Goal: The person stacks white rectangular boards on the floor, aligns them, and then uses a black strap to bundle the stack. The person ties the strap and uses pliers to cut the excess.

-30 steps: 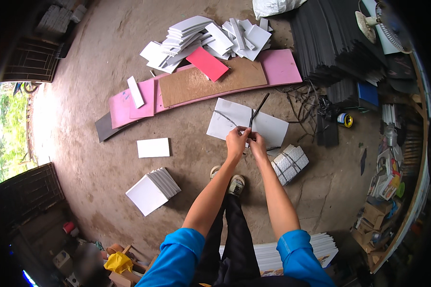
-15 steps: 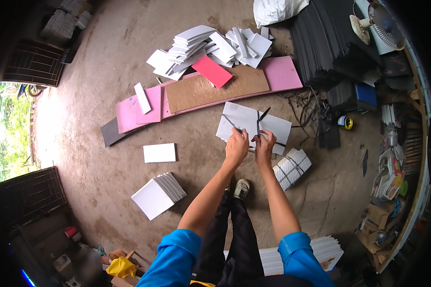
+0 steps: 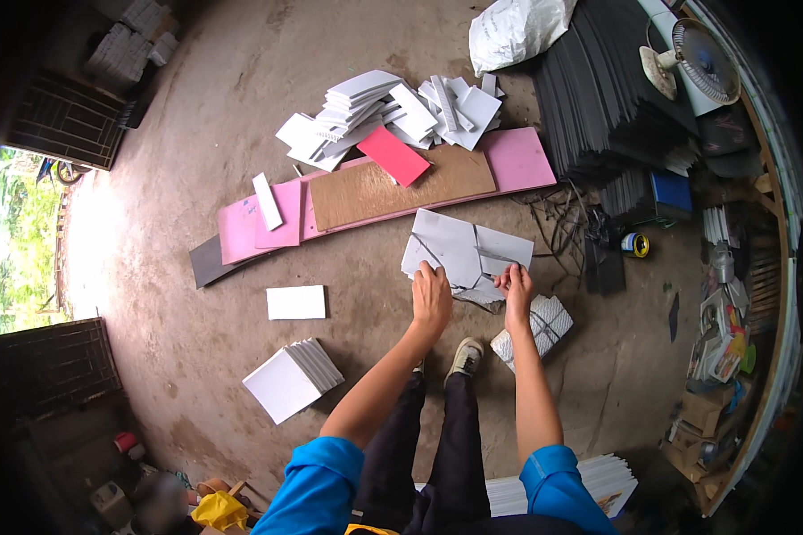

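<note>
A flat stack of white sheets [image 3: 455, 239] lies on the floor ahead of my feet, with dark straps [image 3: 476, 239] crossing it. My left hand [image 3: 432, 299] is closed at the stack's near left part, its fingertips on a strap that runs down from the upper left corner. My right hand [image 3: 516, 299] pinches the end of another dark strap at the stack's right side, and that strap stretches from the stack's middle to my fingers. Beside my right forearm sits a silvery-white textured bundle [image 3: 544, 328], tied with dark straps.
A brown board [image 3: 401, 192] and pink sheets [image 3: 522, 160] lie beyond the stack, with a red piece [image 3: 394, 156] on top. White offcuts [image 3: 366, 98] are heaped behind. White blocks [image 3: 285, 383] stand left. Loose dark straps [image 3: 558, 223] and black sheets [image 3: 598, 98] are at right.
My hands have moved apart, the right one rightward with a strap end, the left slightly left and nearer. The strap's upright end over the stack is gone from there, and the view has shifted slightly.
</note>
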The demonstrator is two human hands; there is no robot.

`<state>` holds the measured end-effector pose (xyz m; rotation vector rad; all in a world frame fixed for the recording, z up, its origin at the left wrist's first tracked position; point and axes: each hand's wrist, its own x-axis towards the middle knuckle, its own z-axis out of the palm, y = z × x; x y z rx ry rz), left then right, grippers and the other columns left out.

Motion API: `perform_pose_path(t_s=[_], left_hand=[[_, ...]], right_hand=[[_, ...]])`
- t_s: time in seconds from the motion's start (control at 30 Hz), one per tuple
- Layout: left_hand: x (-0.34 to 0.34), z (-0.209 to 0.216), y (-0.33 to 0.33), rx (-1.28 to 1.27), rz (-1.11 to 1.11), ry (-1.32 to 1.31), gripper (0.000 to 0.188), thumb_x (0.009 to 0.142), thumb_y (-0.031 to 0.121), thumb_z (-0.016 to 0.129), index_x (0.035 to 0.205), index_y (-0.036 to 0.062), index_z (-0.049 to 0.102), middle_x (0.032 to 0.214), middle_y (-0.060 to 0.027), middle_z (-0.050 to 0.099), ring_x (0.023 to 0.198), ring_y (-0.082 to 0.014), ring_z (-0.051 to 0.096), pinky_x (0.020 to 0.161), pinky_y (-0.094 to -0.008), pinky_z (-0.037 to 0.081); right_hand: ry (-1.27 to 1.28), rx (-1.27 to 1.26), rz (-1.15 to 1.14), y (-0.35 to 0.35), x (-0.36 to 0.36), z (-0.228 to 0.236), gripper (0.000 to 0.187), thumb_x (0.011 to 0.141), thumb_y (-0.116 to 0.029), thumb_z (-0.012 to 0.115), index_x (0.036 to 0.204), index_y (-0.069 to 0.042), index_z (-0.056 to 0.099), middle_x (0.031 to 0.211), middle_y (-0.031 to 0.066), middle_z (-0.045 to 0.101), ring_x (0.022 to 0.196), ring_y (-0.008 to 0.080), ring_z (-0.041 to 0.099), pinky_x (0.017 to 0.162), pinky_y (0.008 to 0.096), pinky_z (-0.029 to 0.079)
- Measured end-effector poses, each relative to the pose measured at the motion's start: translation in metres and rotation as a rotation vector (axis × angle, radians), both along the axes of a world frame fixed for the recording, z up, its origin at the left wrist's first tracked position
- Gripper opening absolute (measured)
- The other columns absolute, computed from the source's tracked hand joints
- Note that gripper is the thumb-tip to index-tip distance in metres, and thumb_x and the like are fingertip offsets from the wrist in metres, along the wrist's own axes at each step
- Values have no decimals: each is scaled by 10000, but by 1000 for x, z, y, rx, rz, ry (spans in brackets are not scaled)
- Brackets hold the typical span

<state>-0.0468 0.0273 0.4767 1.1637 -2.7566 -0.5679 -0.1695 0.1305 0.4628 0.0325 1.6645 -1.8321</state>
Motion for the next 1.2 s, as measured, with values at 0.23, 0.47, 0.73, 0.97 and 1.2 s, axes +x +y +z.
perform_pose_path(t_s=[0.23, 0.47, 0.73, 0.97, 1.2], left_hand=[[-30, -8, 3, 118, 131, 42, 90, 720, 81, 612, 786, 21, 623, 825, -155, 544, 770, -296, 553, 650, -372, 467], [-64, -25, 23, 445, 439, 170, 138, 715, 112, 665, 811, 20, 632, 807, -159, 619, 727, -323, 606, 617, -403, 468], [-73, -47, 43, 343, 557, 355, 242, 721, 57, 657, 948, -15, 619, 845, -154, 612, 722, -292, 613, 674, -366, 465], [-91, -35, 49, 489, 774, 323, 194, 721, 61, 677, 893, 8, 605, 799, -133, 659, 739, -256, 648, 674, -341, 484], [-94, -49, 51, 558, 750, 381, 277, 711, 72, 688, 921, 5, 520, 816, -141, 664, 752, -242, 653, 696, -325, 484]], right_hand=[[-199, 196, 85, 27, -36, 0, 181, 895, -218, 459, 877, -50, 524, 580, -41, 368, 461, 79, 351, 423, 245, 324], [377, 780, 967, 26, -48, -32, 252, 731, -254, 660, 774, -6, 652, 652, 126, 607, 596, 237, 588, 550, 358, 434], [649, 591, 732, 37, -36, -27, 289, 781, -250, 605, 835, 34, 620, 889, 213, 603, 841, 362, 579, 725, 399, 446], [438, 527, 563, 49, -24, -29, 278, 775, -255, 620, 826, 17, 624, 867, 184, 607, 809, 328, 596, 709, 363, 455], [336, 482, 525, 48, -23, -29, 276, 754, -250, 638, 845, 10, 632, 838, 171, 612, 747, 291, 599, 665, 350, 452]])
